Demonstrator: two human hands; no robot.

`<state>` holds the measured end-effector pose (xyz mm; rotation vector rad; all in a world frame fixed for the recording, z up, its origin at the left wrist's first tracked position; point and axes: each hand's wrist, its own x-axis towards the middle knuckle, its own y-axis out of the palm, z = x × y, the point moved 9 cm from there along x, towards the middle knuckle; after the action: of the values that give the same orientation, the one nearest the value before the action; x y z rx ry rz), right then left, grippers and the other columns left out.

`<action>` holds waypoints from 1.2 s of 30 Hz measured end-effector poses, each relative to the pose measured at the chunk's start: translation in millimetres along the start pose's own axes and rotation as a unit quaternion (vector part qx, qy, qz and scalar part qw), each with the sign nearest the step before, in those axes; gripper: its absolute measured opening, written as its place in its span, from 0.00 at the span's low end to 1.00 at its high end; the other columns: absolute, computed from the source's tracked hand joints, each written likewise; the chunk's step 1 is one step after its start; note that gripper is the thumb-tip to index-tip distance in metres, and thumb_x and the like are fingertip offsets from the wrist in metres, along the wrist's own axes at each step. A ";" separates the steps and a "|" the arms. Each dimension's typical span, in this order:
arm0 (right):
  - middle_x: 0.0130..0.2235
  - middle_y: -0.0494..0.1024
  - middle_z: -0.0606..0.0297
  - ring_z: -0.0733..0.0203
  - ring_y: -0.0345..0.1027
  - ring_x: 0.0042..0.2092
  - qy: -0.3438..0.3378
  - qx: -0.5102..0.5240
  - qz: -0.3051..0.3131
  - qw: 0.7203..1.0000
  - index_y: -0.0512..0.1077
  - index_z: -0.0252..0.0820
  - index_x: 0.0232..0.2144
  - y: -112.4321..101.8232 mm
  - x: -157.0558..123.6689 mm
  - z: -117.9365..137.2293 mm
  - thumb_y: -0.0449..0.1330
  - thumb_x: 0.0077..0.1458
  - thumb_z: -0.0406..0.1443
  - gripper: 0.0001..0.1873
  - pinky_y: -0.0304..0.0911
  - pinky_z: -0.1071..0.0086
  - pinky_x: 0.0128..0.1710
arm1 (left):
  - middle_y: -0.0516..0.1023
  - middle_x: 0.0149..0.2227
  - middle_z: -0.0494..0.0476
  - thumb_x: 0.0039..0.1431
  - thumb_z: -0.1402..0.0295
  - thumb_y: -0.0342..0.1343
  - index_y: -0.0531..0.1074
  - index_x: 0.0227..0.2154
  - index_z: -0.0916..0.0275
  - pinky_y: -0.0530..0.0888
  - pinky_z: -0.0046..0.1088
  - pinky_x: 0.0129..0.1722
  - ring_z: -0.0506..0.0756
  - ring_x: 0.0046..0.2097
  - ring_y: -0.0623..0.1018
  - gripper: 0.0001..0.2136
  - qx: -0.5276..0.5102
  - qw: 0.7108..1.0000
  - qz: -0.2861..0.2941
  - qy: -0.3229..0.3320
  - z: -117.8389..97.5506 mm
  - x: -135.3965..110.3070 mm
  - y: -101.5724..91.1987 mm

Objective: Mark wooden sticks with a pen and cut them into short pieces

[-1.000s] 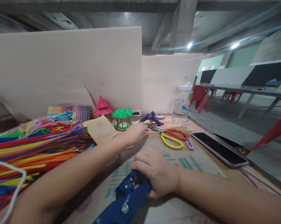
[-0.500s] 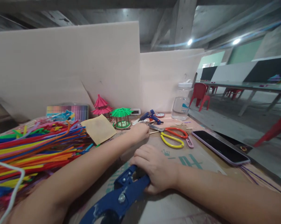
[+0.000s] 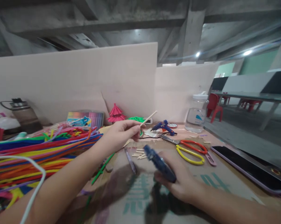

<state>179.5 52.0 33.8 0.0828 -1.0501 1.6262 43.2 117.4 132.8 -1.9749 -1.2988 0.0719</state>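
Note:
My left hand point(image 3: 123, 133) is raised over the cardboard, pinching a thin wooden stick point(image 3: 150, 117) between thumb and fingers. The stick points up and to the right. Lower and to the right, my right hand point(image 3: 178, 177) is closed round a blue pipe cutter point(image 3: 161, 163), blurred by motion and apart from the stick. Several short cut stick pieces point(image 3: 138, 154) lie on the cardboard between the two hands. A slim pen-like object point(image 3: 130, 161) lies left of them.
Scissors point(image 3: 187, 151) and a phone point(image 3: 248, 168) lie at the right, a glue gun point(image 3: 164, 127) and water bottle point(image 3: 196, 113) behind. Colourful pipe cleaners point(image 3: 37, 158) pile up at the left. A pink paper-roofed model point(image 3: 116, 113) and green-roofed model point(image 3: 136, 119) stand by the white board point(image 3: 84, 81).
My left hand has lifted from the tabletop with the stick. My right hand has turned the pipe cutter, its head swinging from near me to pointing away. The view has tilted up and left.

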 end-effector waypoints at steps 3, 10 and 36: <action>0.38 0.75 0.59 0.52 0.70 0.39 0.099 0.034 -0.024 0.994 0.69 0.42 0.39 -2.4 0.7 -25.4 0.55 0.59 0.45 0.13 0.65 0.58 0.39 | 0.71 0.23 0.50 0.64 0.57 0.50 0.73 0.33 0.66 0.71 0.24 0.28 0.49 0.27 0.73 0.16 -0.023 0.999 -0.025 0.004 -14.0 -19.2 -12.4; 0.39 0.76 0.59 0.49 0.71 0.42 0.141 0.026 -0.047 0.989 0.69 0.42 0.42 -3.6 1.0 -47.8 0.57 0.57 0.44 0.15 0.66 0.57 0.43 | 0.67 0.21 0.48 0.68 0.64 0.45 0.70 0.26 0.62 0.61 0.24 0.25 0.48 0.24 0.68 0.16 0.147 0.982 -0.062 0.103 -53.4 -37.2 -9.6; 0.39 0.77 0.57 0.49 0.72 0.42 0.182 0.055 -0.014 0.982 0.71 0.41 0.40 -0.1 -3.1 -38.8 0.58 0.53 0.46 0.18 0.66 0.57 0.44 | 0.71 0.23 0.50 0.67 0.73 0.49 0.72 0.27 0.64 0.60 0.25 0.27 0.50 0.27 0.70 0.13 0.319 0.926 -0.068 0.190 -53.9 -39.5 15.0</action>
<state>198.5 75.2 8.9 -0.1223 -0.6756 1.5984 58.8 52.5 148.5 -1.2627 -0.9863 0.0348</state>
